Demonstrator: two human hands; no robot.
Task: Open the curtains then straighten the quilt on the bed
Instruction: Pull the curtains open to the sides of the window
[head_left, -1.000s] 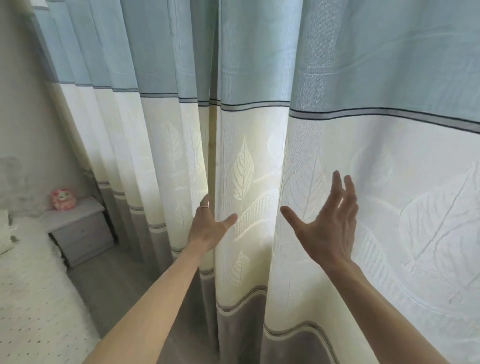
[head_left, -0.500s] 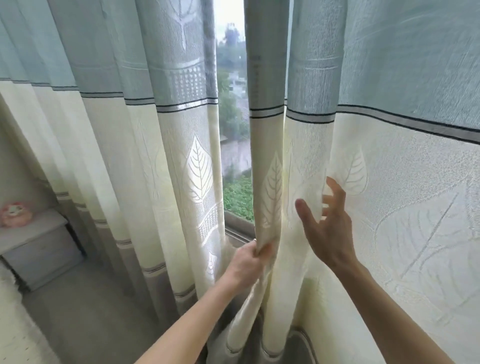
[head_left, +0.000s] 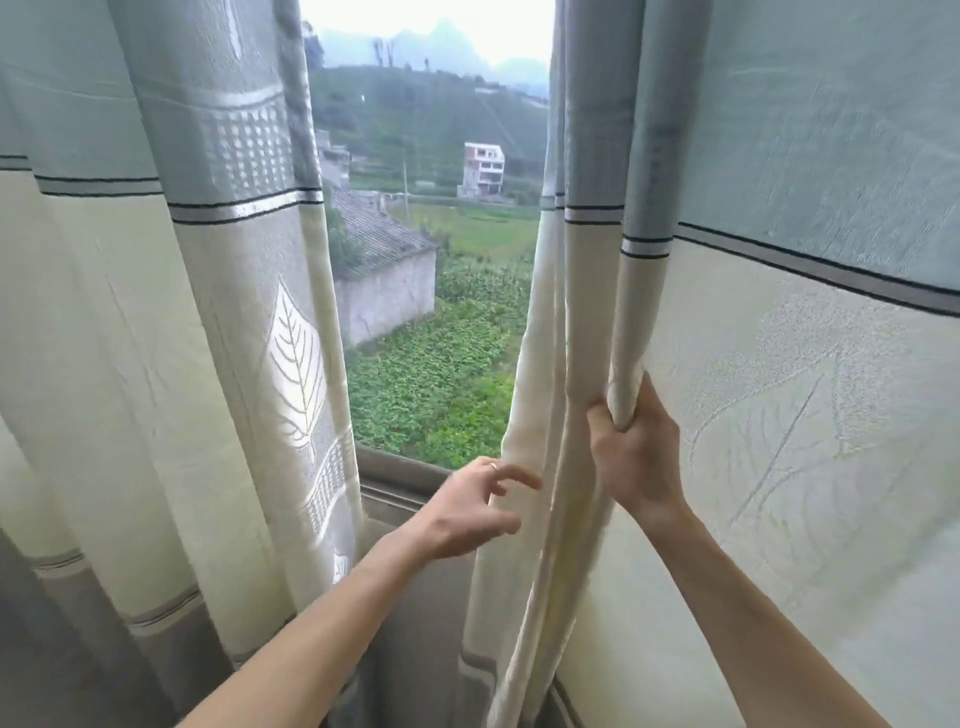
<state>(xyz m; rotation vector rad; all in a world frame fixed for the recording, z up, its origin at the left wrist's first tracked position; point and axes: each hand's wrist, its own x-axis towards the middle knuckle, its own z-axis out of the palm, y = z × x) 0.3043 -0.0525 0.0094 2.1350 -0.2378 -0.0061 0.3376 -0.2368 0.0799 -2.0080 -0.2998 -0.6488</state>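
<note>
**Curtains partly drawn, quilt still to come**

The right curtain (head_left: 779, 415) hangs bunched beside the window gap (head_left: 441, 260), the left curtain (head_left: 156, 364) opposite. The right hand (head_left: 636, 452) clenches a fold; the left hand (head_left: 467, 512) hovers, fingers spread. Next, likely pull both panels wider.

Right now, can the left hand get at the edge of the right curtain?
Probably yes. The left hand is open, its fingers almost at the right curtain edge, with nothing between them. The right hand grips a fold further right.
</note>
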